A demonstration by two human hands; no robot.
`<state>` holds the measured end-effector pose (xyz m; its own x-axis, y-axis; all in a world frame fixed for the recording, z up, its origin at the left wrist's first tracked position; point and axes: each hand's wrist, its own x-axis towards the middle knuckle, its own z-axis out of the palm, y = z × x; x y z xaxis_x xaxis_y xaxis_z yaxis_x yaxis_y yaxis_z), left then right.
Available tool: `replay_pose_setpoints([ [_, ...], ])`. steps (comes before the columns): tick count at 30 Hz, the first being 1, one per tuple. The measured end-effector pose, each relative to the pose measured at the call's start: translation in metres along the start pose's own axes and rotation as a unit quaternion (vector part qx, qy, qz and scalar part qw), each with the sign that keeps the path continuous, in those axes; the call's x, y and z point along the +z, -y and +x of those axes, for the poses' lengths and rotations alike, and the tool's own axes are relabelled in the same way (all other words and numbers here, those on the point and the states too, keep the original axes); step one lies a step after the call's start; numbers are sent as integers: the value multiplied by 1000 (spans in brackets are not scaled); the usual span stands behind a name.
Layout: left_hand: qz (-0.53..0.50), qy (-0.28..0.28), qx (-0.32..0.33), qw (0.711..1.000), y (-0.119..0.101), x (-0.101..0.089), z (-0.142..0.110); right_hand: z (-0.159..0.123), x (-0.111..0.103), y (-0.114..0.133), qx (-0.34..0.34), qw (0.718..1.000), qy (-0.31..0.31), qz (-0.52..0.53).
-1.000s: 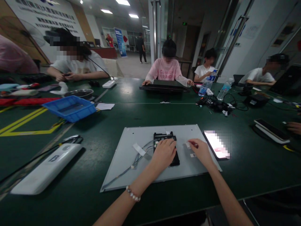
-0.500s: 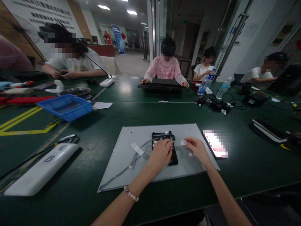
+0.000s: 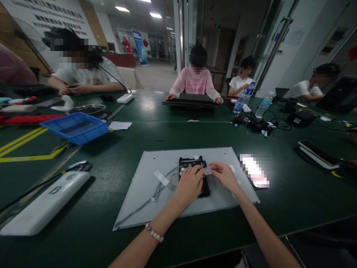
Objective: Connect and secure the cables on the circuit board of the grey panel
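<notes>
A flat light-grey panel (image 3: 237, 195) lies on the table with a black plastic frame (image 3: 205, 188) on its middle. My left hand (image 3: 191, 182) rests over that frame, fingers curled down on it and partly hiding it. Between the fingertips of my right hand (image 3: 224, 175) is a small whitish, see-through strip of tape (image 3: 208, 169), held at the frame's right edge close to the left fingertips. Thin grey cables (image 3: 156, 193) run from the frame to the panel's lower left corner. A white tape piece (image 3: 161, 178) lies across them.
A lit phone (image 3: 254, 171) lies by the panel's right edge. To the left are a white power bank (image 3: 47, 203) with a cable and a blue tray (image 3: 80, 130). Bottles (image 3: 264, 105) and tangled black cables (image 3: 258, 124) stand farther right. People sit across the table.
My right hand has moved left with the tape strip, from over the panel to the frame's edge. My left hand has stayed on the frame.
</notes>
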<state>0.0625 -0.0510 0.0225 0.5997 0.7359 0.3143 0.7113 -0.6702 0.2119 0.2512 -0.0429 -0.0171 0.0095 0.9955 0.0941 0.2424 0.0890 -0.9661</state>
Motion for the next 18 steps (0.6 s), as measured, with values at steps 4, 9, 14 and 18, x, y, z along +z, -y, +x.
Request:
replay_pose_setpoints([
  [4, 12, 4, 7, 1000, -2, 0, 0, -2, 4, 2, -11, 1000, -12, -12],
  [9, 16, 7, 7, 1000, -3, -2, 0, -7, 8, 9, -21, 998, -29, -48],
  [14, 9, -1, 0, 1000, -2, 0, -1, -8, 9, 7, -22, 998, -45, -41],
  [18, 6, -10, -3, 1000, -1, 3, -1, -7, 10, 3, -7, 999, -40, -12],
])
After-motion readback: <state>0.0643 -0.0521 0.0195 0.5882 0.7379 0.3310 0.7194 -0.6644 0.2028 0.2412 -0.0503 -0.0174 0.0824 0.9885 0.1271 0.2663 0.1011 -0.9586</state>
